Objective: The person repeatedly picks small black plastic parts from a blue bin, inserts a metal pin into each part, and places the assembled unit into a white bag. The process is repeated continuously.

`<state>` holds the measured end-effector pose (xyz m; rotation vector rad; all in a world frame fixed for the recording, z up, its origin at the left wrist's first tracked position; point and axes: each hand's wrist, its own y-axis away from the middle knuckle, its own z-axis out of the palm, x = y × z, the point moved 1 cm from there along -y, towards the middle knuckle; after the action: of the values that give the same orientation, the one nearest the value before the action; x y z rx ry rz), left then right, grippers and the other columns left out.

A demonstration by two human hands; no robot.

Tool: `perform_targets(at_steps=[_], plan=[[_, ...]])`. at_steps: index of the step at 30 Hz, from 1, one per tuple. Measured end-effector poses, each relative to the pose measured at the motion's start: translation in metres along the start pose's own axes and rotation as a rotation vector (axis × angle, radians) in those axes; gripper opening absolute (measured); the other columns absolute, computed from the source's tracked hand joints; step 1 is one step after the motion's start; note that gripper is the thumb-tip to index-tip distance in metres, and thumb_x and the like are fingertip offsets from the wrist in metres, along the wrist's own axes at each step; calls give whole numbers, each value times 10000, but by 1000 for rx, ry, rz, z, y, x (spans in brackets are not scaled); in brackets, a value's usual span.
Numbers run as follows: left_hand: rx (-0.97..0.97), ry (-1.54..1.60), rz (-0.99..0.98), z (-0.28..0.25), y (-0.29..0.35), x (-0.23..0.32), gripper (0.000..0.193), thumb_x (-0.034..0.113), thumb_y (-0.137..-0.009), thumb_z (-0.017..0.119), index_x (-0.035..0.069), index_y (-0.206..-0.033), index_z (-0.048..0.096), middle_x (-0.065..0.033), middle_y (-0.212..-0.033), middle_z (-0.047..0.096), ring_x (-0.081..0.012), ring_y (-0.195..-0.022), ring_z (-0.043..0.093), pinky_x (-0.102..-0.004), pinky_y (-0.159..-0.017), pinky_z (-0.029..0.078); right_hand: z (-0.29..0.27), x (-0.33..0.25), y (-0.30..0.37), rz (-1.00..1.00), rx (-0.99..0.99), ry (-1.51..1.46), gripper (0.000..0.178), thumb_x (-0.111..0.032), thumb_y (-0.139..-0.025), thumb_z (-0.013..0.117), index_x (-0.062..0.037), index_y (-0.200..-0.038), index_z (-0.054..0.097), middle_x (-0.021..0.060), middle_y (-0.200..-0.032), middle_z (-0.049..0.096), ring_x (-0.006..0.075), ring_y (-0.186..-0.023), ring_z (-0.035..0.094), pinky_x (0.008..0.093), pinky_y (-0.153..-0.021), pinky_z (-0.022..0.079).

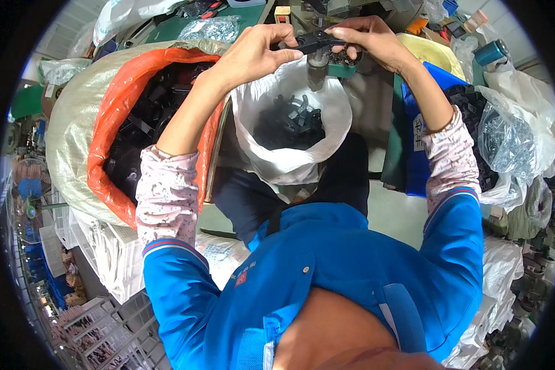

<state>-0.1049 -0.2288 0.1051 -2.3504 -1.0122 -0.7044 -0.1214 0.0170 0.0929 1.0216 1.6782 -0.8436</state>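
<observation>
A black plastic part [313,43], long and narrow, lies across a metal post [317,71] at a small press, under its spindle [320,23]. Thumb and fingers of my left hand [259,54] pinch its left end. At the other end, my right hand [374,43] has its thumb and fingertips closed on the part; whether a small piece is between them too, I cannot tell. Below the post, a white bag [243,114] stands between my knees with black plastic parts [290,120] inside. Small dark pieces [341,58] lie in a green tray [340,70] beside the post.
To the left, a big woven sack [68,135] with an orange liner [102,145] holds black parts. A blue bin [417,169] stands on the right, with clear bags of small metal pieces [505,139] beside it. A yellow container [435,52] sits behind my right wrist.
</observation>
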Motion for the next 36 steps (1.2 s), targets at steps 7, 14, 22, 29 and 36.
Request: perform_targets(at_steps=[7, 14, 22, 29, 36], plan=[[65, -32, 149, 7, -5, -8, 212, 188, -845, 678, 11, -866, 562, 3, -680, 525, -78, -618, 494, -268, -573, 420, -24, 112, -49, -50, 298, 952, 294, -170, -774, 553, -70, -1026, 667, 178, -1007, 650, 354, -940, 620, 403, -817, 505], [142, -79, 107, 13, 6, 2, 236, 208, -823, 694, 5, -897, 598, -109, -794, 644, -164, -686, 598, -299, -636, 464, 8, 122, -42, 210, 302, 1018, 267, -155, -722, 654, -35, -959, 629, 207, -998, 632, 374, -950, 605, 434, -793, 510], [119, -83, -40, 11, 13, 8, 242, 203, -809, 703, 5, -903, 599, -110, -776, 636, -185, -676, 603, -307, -630, 466, 16, 141, -48, 155, 477, 1013, 311, -189, -753, 573, -113, -1052, 608, 162, -1026, 632, 361, -968, 601, 460, -795, 500], [300, -114, 190, 28, 4, 1, 215, 219, -800, 694, 49, -897, 605, -143, -782, 646, -318, -741, 647, -372, -635, 494, -9, 167, -50, 234, 457, 1150, 329, -270, -803, 570, -127, -1094, 624, 141, -1082, 625, 337, -999, 593, 435, -826, 492], [303, -361, 89, 49, 54, 2, 282, 257, -803, 666, 97, -1015, 572, -112, -875, 625, -319, -818, 617, -410, -672, 484, 1, 163, -50, 35, 652, 909, 282, -210, -781, 575, -173, -1051, 645, 136, -1077, 639, 345, -974, 609, 420, -823, 489]])
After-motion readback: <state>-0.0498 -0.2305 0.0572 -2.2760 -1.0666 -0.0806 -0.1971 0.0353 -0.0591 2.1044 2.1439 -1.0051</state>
